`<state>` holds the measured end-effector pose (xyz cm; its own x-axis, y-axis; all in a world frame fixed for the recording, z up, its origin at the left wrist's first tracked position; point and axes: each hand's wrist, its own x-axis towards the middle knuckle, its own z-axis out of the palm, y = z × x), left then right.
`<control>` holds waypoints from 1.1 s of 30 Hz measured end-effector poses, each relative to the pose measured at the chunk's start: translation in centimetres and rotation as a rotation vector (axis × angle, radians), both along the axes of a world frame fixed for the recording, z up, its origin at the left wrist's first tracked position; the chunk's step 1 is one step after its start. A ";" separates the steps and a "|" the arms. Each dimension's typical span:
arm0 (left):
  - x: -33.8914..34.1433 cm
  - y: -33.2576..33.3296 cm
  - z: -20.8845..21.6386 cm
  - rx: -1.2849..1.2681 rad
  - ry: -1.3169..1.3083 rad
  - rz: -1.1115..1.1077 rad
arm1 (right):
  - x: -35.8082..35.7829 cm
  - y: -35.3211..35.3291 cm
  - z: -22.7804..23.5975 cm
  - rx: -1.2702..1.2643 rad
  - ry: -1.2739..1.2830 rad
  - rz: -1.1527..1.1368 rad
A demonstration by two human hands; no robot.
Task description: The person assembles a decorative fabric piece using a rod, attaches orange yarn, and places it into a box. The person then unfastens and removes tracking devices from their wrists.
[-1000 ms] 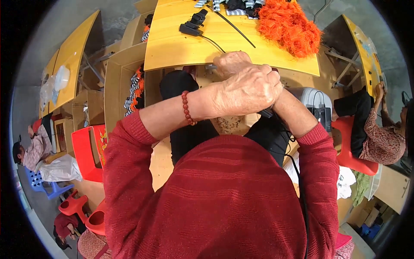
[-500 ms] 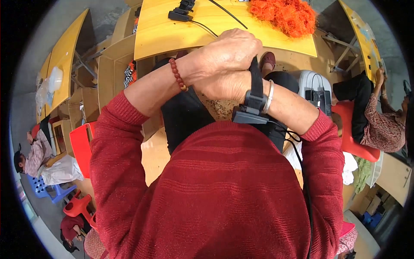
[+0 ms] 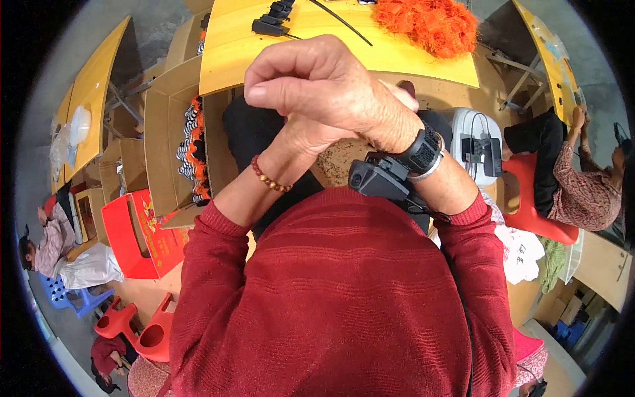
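Observation:
My right hand [image 3: 317,86] crosses over my left, its fingers curled and thumb folded alongside, with nothing seen in it. A black strap [image 3: 422,151] wraps my right wrist and bears a small black camera [image 3: 377,178]. Just behind the strap is a silver bangle [image 3: 433,167]. My left hand [image 3: 305,135] passes beneath the right one; most of its fingers are hidden, with only a bit showing beyond the right wrist. Round my left wrist runs a red bead bracelet [image 3: 270,177].
Ahead stands a yellow table [image 3: 317,56] with a fluffy orange heap [image 3: 430,26] and a strapped black device [image 3: 271,23]. An open cardboard box [image 3: 162,126] holds striped orange pieces. A red box [image 3: 149,238] lies left. At right sits another person [image 3: 585,198].
The strap end, pulled up by my left hand before, now lies round my right wrist. My right hand has come over the left, and the wrist camera has turned.

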<state>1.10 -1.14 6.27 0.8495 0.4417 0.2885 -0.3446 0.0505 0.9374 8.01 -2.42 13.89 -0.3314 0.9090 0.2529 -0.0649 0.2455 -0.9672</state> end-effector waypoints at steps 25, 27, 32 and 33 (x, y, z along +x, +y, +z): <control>-1.6 -3.5 0.3 -1.122 0.231 -0.048 | 0.0 -0.6 -3.5 0.063 -0.044 -0.085; -1.5 -3.8 -0.6 -0.879 0.088 -0.069 | 0.1 -0.2 -4.0 0.145 -0.117 -0.151; -1.2 -4.7 -2.1 -1.016 0.131 0.033 | 0.5 1.0 -4.9 0.563 -0.357 -0.304; -1.3 -5.0 -2.1 -1.042 0.093 0.019 | 0.5 1.0 -4.9 0.501 -0.326 -0.308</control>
<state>-0.19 -6.18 4.18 0.8390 0.4476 -0.3095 -0.2824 0.8443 0.4554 8.53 -1.46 8.94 -0.2071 0.7733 0.5993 0.3562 0.6301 -0.6899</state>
